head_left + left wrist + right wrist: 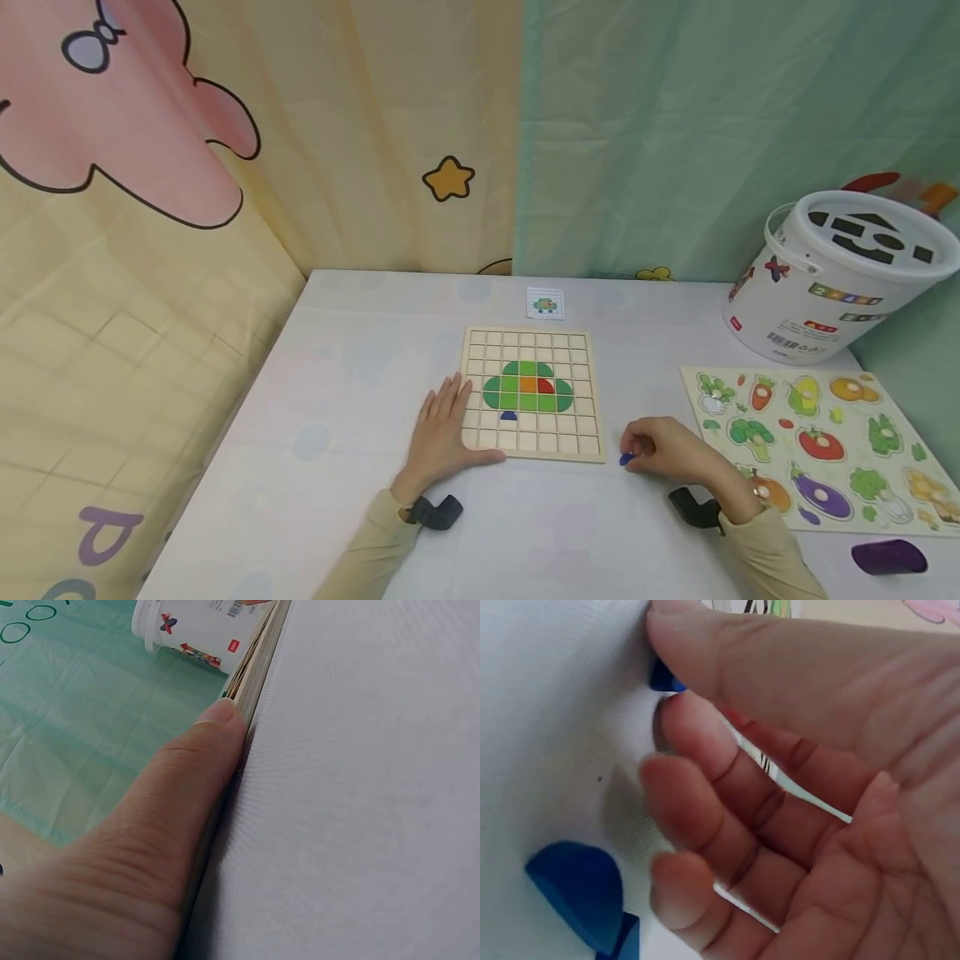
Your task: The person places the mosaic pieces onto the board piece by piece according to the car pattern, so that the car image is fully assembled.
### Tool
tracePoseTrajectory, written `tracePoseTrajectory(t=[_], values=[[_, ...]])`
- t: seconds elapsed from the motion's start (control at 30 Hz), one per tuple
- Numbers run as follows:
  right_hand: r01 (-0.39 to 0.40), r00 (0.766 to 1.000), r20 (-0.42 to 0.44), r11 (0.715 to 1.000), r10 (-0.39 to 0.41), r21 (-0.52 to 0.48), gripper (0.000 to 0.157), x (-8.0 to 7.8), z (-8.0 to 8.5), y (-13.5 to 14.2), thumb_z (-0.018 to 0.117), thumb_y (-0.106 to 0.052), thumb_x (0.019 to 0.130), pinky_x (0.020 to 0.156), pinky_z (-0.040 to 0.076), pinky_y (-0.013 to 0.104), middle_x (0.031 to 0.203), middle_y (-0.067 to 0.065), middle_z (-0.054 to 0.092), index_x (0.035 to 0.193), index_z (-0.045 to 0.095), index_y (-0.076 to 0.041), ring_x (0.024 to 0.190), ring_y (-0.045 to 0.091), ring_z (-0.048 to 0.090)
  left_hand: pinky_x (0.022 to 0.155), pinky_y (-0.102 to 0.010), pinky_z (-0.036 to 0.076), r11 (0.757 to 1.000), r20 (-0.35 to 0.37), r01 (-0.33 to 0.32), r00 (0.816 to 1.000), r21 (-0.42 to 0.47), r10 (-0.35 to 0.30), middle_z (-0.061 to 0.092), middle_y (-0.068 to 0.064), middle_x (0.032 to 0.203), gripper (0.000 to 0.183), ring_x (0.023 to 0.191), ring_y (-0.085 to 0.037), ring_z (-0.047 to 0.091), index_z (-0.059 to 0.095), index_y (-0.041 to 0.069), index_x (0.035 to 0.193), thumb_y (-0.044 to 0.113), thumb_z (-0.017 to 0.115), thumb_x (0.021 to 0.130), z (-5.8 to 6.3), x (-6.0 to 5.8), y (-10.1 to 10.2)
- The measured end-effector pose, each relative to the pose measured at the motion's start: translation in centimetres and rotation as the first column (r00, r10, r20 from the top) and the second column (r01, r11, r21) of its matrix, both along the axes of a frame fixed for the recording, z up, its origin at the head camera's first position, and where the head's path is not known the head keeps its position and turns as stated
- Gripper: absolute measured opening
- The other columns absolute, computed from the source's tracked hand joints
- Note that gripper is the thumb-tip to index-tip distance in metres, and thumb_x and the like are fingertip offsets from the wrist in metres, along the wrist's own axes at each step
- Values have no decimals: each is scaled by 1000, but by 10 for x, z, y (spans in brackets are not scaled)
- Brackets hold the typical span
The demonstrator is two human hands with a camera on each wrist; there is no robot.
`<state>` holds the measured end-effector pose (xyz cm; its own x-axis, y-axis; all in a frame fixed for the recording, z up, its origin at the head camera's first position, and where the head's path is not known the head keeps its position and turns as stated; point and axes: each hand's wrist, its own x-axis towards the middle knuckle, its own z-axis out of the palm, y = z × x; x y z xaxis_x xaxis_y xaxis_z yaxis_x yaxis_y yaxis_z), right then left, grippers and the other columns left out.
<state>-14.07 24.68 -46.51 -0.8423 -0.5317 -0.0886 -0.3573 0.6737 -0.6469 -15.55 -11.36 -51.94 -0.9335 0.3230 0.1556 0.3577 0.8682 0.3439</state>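
A square wooden grid board lies on the table, with green, orange and red pieces forming a rounded shape and one blue half-round piece below it. My left hand spreads at the board's near left corner, fingers along its left side and thumb along the front edge. Right of the board, my right hand pinches a small blue piece between thumb and fingertips, close over the table. More blue pieces, one half-round, lie beside that hand's curled fingers in the right wrist view.
Behind the board lies a small pattern card. A vegetable puzzle board covers the table's right side, with a white lidded bucket behind it. Near the right front lies a dark purple object. Curtains hang along the back.
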Motion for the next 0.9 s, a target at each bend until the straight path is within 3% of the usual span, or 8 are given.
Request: tracePoseTrajectory(t=[0.37,0.63,0.9], values=[[0,1000,28,1000,0,-12,24,-1,0,0,78,-7,75,54,39,23,67,-10,47,75,56,-14,62,5,45,114,-44,6,1000,2,-1,1000,2,1,16,-13,156,119,143,-27,9,25,5,150,77,65,64,0,0,0],[4,999,-49,997,-8,-77,17,-2,1,-11,73,-5,81,53,40,23,73,-8,49,93,63,-9,60,5,43,114,-44,7,1000,-5,-1,1000,0,1,16,-13,156,118,143,-27,10,25,4,150,76,65,64,0,0,0],[-43,995,-99,986,27,-161,15,-9,0,-42,74,-2,79,52,43,23,74,-11,54,87,66,-12,60,5,47,114,-44,6,1000,7,-2,1000,2,2,15,-13,156,119,143,-27,9,24,5,150,76,65,64,0,0,0]])
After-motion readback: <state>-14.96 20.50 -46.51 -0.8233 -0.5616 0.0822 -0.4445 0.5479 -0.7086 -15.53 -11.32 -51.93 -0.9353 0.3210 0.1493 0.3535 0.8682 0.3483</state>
